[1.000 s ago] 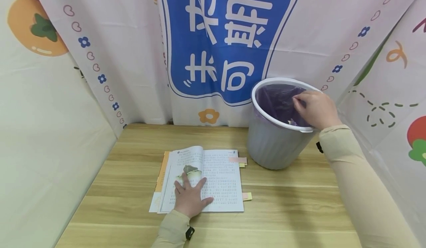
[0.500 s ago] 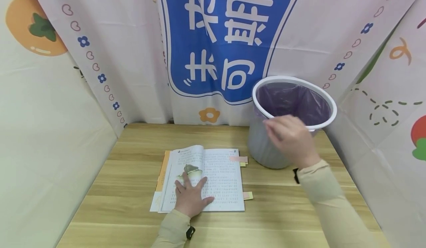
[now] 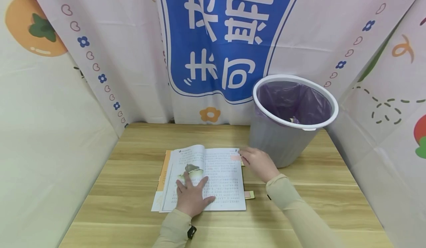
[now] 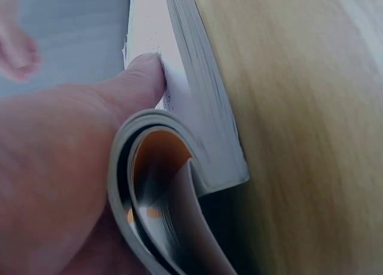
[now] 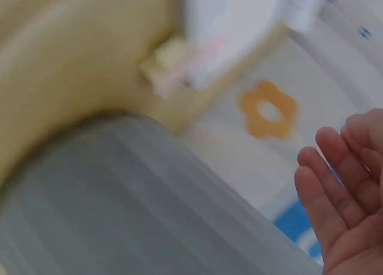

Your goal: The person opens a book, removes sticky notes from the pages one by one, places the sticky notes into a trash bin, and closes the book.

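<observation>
An open book (image 3: 224, 181) lies on the wooden table, its left pages curled up at the spine. My left hand (image 3: 193, 200) rests spread on its left page over a boat picture, the thumb reaching onto the right page. In the left wrist view the thumb (image 4: 140, 83) presses the book beside the rolled pages. At the right page's upper edge is my right hand (image 3: 259, 163), its fingertips right at a pink sticky tab (image 3: 235, 158) with a yellow one below. The right wrist view shows these fingers (image 5: 332, 197) loosely extended, holding nothing.
A grey bin (image 3: 279, 141) with a white rim and purple liner stands right of the book, a small pale scrap (image 3: 294, 120) inside. Pink and yellow tabs (image 3: 249, 195) stick out lower on the book. Printed curtains (image 3: 143, 74) hang behind the table (image 3: 133, 226).
My right hand has left the bin and moved left and down to the book's upper tabs. A scrap now shows in the bin. The left hand stays on the page.
</observation>
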A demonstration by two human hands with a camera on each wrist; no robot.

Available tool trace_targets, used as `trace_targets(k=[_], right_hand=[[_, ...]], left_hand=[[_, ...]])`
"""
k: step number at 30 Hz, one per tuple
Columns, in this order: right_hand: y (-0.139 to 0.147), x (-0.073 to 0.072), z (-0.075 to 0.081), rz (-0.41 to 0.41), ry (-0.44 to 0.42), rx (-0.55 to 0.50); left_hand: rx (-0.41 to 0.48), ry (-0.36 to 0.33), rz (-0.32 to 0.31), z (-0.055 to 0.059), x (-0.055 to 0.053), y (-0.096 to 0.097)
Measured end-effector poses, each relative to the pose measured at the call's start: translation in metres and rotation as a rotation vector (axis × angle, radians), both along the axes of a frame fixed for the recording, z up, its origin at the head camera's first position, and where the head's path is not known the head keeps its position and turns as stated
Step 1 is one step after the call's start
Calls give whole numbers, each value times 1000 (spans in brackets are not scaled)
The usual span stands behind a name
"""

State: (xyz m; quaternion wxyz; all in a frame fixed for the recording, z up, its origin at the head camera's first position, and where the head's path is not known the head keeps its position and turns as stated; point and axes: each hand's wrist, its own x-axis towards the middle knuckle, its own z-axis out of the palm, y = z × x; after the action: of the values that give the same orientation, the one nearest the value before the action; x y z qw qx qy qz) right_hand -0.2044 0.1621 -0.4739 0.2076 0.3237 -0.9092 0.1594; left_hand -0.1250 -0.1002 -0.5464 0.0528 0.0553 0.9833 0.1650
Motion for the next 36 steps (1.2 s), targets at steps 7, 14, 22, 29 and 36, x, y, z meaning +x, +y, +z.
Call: trace_targets(k=[7,14,22,29,36], right_hand=[[-2,-17,-45,-57,-96,42],[-3,-32,-72,-58,-124,71],[-7,-40,-89,-110,-79,155],[-7,-40,-85,-142,-138,175],[-5,-41,-84,-138,-115,214]], left_hand=[[1,-8,0,0,0,-1],[-4,-28,7,1,0,-1],[2,-24,2,1,0,-1],[-1,-18,0,4,1,-1],[-3,-21,2,5,1,-1]])
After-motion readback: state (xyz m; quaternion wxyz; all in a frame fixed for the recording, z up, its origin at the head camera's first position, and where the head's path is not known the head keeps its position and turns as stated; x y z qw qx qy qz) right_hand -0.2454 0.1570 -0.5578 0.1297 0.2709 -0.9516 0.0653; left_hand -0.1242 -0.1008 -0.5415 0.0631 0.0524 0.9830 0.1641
